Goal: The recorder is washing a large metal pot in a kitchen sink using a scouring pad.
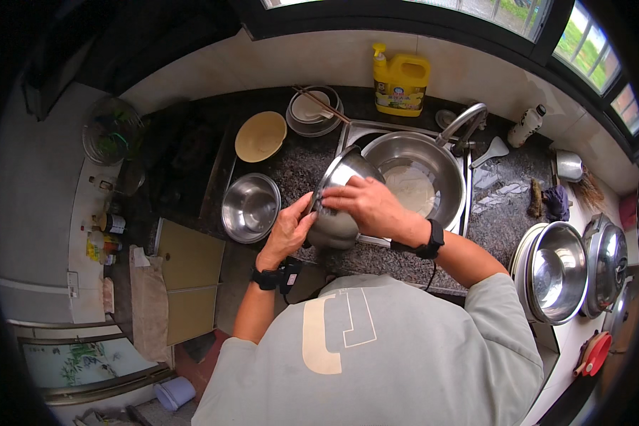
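Observation:
My left hand (288, 230) grips the rim of a tilted stainless steel bowl (342, 171) over the counter edge beside the sink. Against the bowl's side lie the fingers of my right hand (370, 205); whether they hold a cloth or sponge is hidden. In the sink sits a large steel basin (450, 183) with cloudy water in it. To the left, another steel bowl (251, 207) stands upright on the dark speckled counter, with a yellow bowl (261, 136) behind it. Stacked bowls (310, 109) with chopsticks across them stand at the back.
A faucet (466, 118) arches over the basin. Behind the sink stands a yellow detergent jug (402, 88). A white rice paddle (491, 151), a bottle (526, 127) and a purple cloth (556, 202) lie or stand at right, near stacked steel basins (558, 271).

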`<state>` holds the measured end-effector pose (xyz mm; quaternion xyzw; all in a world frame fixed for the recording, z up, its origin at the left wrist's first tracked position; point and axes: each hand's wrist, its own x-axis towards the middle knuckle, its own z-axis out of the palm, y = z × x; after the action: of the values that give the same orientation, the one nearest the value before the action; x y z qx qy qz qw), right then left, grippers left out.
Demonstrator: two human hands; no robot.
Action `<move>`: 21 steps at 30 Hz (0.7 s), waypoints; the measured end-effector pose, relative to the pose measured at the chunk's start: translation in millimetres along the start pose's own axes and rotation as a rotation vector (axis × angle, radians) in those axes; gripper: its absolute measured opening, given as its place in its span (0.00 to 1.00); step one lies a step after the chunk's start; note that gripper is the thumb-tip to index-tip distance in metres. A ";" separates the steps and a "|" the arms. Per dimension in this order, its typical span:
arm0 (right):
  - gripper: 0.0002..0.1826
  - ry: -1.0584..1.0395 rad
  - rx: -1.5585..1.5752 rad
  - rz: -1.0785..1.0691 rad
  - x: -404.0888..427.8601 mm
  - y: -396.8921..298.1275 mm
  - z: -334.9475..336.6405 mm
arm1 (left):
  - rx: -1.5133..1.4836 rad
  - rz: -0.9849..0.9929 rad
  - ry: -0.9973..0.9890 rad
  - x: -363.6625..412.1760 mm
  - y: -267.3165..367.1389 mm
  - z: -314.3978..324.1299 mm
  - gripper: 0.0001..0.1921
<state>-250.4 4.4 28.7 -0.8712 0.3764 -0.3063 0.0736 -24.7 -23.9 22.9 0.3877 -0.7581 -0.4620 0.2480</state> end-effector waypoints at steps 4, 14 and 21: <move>0.26 0.096 -0.087 0.168 4.7 37.8 -2.7 | -0.059 -0.036 -0.011 -0.7 -10.0 -3.5 0.20; 0.21 0.078 0.203 0.341 -20.9 86.3 17.5 | -0.076 -0.048 0.020 -15.6 -9.8 0.9 0.21; 0.24 0.141 0.069 0.086 -8.4 4.2 12.1 | -0.129 -0.008 0.036 -12.5 -8.1 7.3 0.22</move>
<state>-250.3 6.1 13.4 -0.8275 0.4068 -0.3763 0.0902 -19.9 -12.2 12.2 0.3823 -0.7206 -0.5038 0.2844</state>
